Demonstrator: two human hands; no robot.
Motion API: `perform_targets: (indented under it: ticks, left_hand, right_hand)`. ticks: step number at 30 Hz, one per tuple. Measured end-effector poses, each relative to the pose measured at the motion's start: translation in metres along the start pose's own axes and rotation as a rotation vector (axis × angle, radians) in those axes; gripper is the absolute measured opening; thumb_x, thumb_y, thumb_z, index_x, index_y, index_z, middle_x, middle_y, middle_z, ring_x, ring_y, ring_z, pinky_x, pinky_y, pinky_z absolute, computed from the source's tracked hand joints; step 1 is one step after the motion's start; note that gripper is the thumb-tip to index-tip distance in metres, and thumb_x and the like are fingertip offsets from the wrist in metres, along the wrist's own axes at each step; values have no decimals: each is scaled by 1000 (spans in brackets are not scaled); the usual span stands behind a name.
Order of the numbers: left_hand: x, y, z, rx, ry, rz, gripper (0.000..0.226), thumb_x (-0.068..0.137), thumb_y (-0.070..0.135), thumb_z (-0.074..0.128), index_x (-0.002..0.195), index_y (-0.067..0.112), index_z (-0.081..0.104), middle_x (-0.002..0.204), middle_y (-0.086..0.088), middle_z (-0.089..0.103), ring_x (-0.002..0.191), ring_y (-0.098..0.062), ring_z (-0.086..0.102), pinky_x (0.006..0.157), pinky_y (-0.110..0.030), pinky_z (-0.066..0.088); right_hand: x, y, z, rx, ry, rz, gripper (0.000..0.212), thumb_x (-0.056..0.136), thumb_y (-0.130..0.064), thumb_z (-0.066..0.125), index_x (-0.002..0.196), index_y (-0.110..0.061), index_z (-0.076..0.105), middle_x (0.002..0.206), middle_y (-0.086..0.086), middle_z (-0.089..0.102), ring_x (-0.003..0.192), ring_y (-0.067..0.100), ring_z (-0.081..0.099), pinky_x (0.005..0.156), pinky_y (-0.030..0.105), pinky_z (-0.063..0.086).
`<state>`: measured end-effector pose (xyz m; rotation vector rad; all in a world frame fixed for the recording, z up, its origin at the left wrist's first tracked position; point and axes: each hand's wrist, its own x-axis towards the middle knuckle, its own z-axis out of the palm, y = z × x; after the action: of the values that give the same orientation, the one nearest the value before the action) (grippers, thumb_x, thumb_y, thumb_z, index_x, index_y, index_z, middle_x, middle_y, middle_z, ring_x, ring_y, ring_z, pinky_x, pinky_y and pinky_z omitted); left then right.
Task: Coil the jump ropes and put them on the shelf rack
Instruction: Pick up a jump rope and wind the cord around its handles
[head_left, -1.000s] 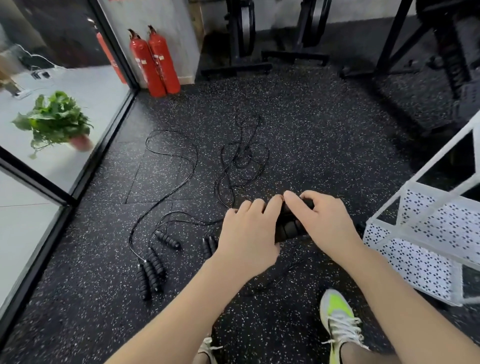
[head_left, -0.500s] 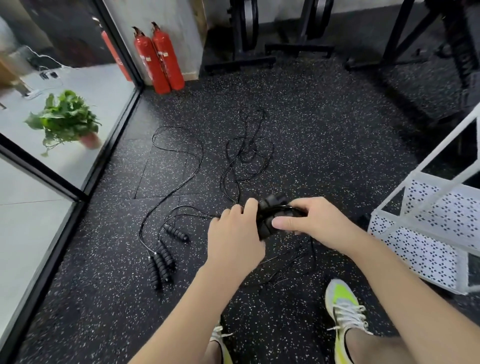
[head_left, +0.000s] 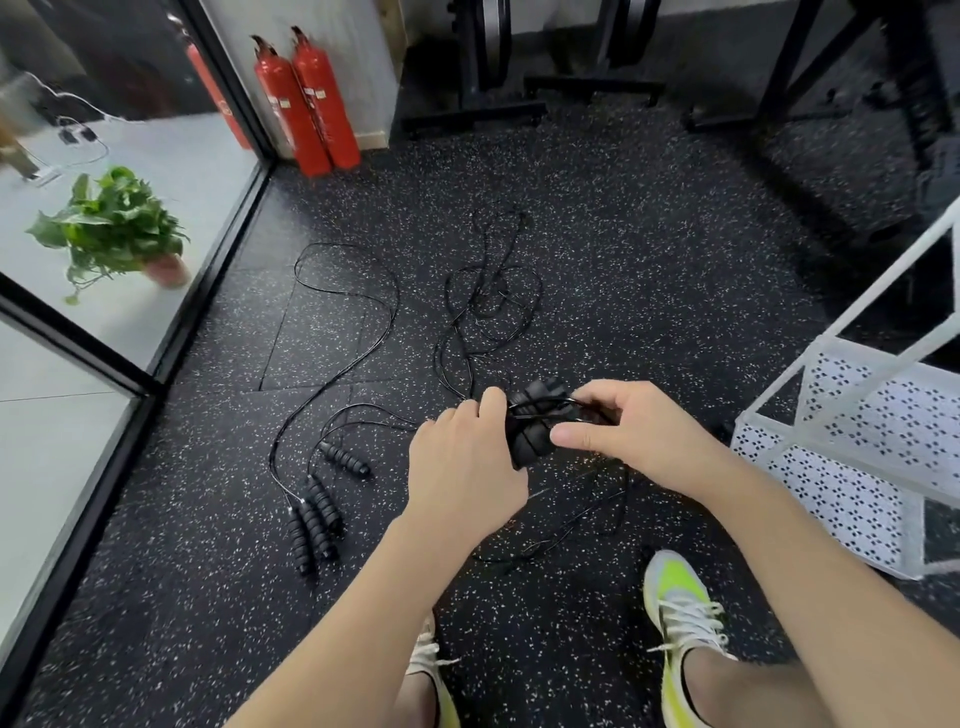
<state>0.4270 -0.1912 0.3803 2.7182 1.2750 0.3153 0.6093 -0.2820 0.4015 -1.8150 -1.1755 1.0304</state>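
Two bare forearms reach forward from the near edge and meet at centre. The left hand shows its back, fingers curled around black handles. The right hand pinches them from the right, thumb extended left; its fingertips seem partly hidden.

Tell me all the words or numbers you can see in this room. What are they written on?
None can be read.
Labels on the two red fire extinguishers: small white patches, too blurred to read.
Round white mark on a third red extinguisher behind the glass: too blurred to read.
Jump rope handles, white shelf rack, shoes: no writing shows.
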Motion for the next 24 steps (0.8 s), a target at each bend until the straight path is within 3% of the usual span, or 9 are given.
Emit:
perform_targets:
  ticks: [5, 8, 10, 13, 16, 18, 21, 24]
  left_hand:
    - [5, -7, -2, 61, 6, 33, 37, 83, 38, 65, 112, 27, 45, 102, 7, 62, 94, -24, 61, 72, -34, 30]
    - [4, -8, -2, 61, 7, 19, 41, 84, 38, 67, 117, 28, 44, 105, 7, 62, 97, -23, 60, 75, -34, 33]
    - [4, -9, 0, 60, -14, 2, 50, 86, 38, 69, 126, 27, 41, 112, 5, 61, 103, -24, 59, 80, -36, 38]
    - [5, -11, 5, 104, -35, -15, 70, 86, 32, 75, 143, 21, 35, 124, 1, 58, 113, -26, 57, 94, -38, 43]
    - [5, -12, 14, 192, 58, 0, 85, 69, 23, 87, 141, 12, 44, 120, -3, 61, 108, -30, 59, 101, -47, 44]
    - [6, -12, 19, 215, 119, 1, 89, 64, 27, 90, 140, 11, 46, 117, -5, 61, 104, -31, 59, 98, -49, 45]
    - [6, -8, 17, 224, 170, 27, 87, 63, 32, 89, 137, 14, 48, 113, -4, 61, 99, -30, 58, 90, -47, 45]
    - [7, -3, 9, 176, 158, 28, 80, 65, 31, 87, 134, 18, 49, 109, -2, 63, 95, -29, 59, 83, -45, 45]
  right_hand:
    - [-1, 4, -4, 50, 122, -100, 8, 87, -43, 74, 90, -35, 78, 85, 13, 70, 68, 18, 55, 71, 34, 43]
    - [-3, 3, -5, 48, 165, -142, 6, 89, -37, 74, 89, -38, 80, 83, -4, 71, 70, 14, 60, 70, 22, 44]
    - [-3, 1, -5, 46, 172, -165, 8, 89, -30, 76, 91, -35, 81, 86, -10, 72, 77, 12, 64, 69, 17, 46]
    - [-4, -3, -3, 46, 179, -176, 8, 88, -29, 77, 91, -35, 82, 89, -7, 72, 83, 21, 66, 75, 28, 49]
    - [-3, -3, 1, 50, 224, -172, 7, 88, -28, 77, 92, -32, 81, 87, -7, 71, 79, 20, 63, 68, 22, 47]
    - [-2, -2, 3, 54, 261, -162, 6, 88, -29, 77, 91, -34, 80, 88, -10, 72, 78, 14, 64, 68, 19, 47]
    - [2, -2, 2, 60, 314, -152, 10, 88, -26, 77, 90, -36, 78, 90, -14, 74, 84, 15, 68, 75, 30, 54]
    - [4, -1, 2, 91, 335, -149, 14, 90, -23, 75, 89, -37, 78, 84, -3, 75, 79, 25, 66, 77, 40, 52]
